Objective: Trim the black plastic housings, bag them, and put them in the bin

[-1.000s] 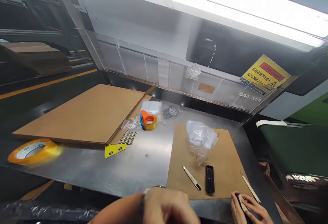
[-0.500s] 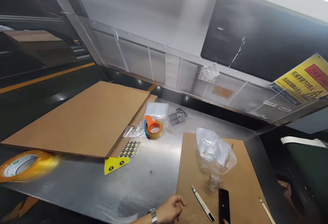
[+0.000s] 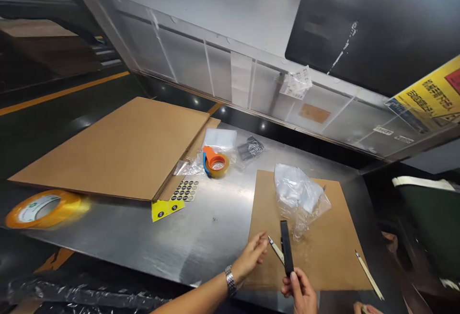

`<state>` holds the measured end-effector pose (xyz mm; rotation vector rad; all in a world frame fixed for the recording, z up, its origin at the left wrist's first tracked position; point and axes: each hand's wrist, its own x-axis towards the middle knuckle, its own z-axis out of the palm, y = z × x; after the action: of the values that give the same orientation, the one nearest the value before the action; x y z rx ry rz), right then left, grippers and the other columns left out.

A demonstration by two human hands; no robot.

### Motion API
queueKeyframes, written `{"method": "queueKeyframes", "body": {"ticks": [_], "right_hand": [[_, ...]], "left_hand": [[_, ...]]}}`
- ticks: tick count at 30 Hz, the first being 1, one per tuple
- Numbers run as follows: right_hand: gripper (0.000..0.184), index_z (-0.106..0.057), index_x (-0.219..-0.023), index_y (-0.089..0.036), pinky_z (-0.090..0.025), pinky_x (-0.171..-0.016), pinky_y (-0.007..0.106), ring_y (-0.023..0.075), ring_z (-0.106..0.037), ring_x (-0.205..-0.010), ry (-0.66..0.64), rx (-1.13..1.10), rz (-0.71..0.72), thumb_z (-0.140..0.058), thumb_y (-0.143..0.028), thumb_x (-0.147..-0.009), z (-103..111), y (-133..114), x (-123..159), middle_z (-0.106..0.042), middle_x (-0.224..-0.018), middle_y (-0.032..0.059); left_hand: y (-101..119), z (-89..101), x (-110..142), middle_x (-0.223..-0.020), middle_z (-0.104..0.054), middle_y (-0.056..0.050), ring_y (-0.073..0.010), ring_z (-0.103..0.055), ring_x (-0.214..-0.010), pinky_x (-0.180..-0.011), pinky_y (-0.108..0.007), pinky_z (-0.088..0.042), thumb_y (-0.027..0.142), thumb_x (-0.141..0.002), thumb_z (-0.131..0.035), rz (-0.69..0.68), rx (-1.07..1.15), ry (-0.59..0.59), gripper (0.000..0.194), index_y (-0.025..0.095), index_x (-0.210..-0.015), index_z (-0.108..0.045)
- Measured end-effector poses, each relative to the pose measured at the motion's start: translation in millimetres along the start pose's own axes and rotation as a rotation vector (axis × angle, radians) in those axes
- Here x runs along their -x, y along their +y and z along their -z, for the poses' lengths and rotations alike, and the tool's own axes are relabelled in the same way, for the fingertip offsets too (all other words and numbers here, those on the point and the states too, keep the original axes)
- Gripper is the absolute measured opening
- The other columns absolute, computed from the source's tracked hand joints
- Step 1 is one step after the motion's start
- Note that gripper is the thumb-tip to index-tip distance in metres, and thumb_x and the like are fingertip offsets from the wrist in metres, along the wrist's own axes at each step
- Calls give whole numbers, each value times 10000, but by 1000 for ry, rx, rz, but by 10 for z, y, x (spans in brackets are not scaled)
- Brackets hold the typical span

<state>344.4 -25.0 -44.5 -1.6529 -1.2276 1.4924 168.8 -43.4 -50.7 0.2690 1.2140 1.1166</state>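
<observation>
My right hand [image 3: 304, 292] grips the lower end of a long, narrow black bar-shaped piece [image 3: 285, 244], held nearly upright above the cardboard sheet [image 3: 334, 227]. My left hand [image 3: 253, 254], with a metal watch [image 3: 230, 280] on its wrist, is beside it on the left, fingers loosely bent and holding nothing. A white pen-like craft knife [image 3: 276, 250] lies between them, partly covered by the black piece. Beyond my hands, a clear plastic bag [image 3: 298, 191] with whitish contents rests on the cardboard.
Stacked cardboard [image 3: 118, 148] covers the left of the metal table [image 3: 215, 237]. Nearby are an orange tape dispenser [image 3: 215, 163], round stickers [image 3: 186, 190], a yellow tape roll [image 3: 21, 213] and bagged black parts [image 3: 250, 147]. Another knife [image 3: 370, 275] lies right. Part of another hand [image 3: 364, 308] shows at the bottom edge.
My right hand has come into fuller view, with the black piece raised and turned on its narrow side. My left hand has moved up and slightly right. Another hand has appeared at bottom right.
</observation>
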Motion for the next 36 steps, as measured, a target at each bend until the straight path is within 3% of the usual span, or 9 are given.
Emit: {"method": "queueKeyframes", "body": {"ticks": [3, 7, 13, 16, 31, 36], "right_hand": [[355, -539, -852, -154, -401, -466, 244, 125, -522, -458, -295, -202, -60, -567, -487, -732, -219, -153, 223, -593, -586, 17], [304, -532, -828, -152, -372, -480, 216, 102, -517, -483, -446, -384, -116, -535, -451, -771, -331, -299, 388, -589, -617, 18], [305, -541, -833, -146, -365, -460, 204, 89, -495, -451, -502, -350, -57, -479, -444, -811, -289, -412, 496, -551, -573, 0], [302, -545, -824, -145, -354, -428, 190, 81, -479, -417, -498, -277, -26, -484, -440, -810, -263, -454, 525, -531, -531, -14], [325, -530, -901, -138, -377, -398, 171, 61, -450, -411, -527, -125, -102, -594, -410, -735, -196, -620, 577, -494, -517, -38], [316, -527, -898, -136, -390, -409, 174, 63, -458, -424, -536, -57, -81, -567, -415, -756, -192, -638, 574, -484, -519, -40]], "left_hand": [[243, -62, 143, -1071, -571, -97, -188, -505, -964, -783, -291, -378, 481, -789, -459, -104, 352, -60, 456, 188, -1138, -479], [483, -107, 287, -856, -635, -65, -159, -537, -768, -704, -261, -374, 400, -739, -589, -101, 483, -71, 318, 156, -943, -582], [511, -142, 350, -835, -635, -48, -152, -559, -758, -711, -267, -400, 326, -722, -629, -22, 599, -90, 267, 146, -916, -594], [474, -171, 358, -758, -637, -36, -138, -566, -678, -636, -251, -408, 337, -724, -624, 65, 616, -61, 232, 146, -852, -598], [296, -228, 328, -750, -641, -49, -132, -571, -594, -543, -238, -426, 327, -750, -589, 278, 683, -11, 214, 147, -864, -572], [294, -209, 334, -739, -630, -38, -125, -564, -581, -554, -245, -430, 325, -750, -589, 282, 689, 0, 202, 142, -835, -576]]}}
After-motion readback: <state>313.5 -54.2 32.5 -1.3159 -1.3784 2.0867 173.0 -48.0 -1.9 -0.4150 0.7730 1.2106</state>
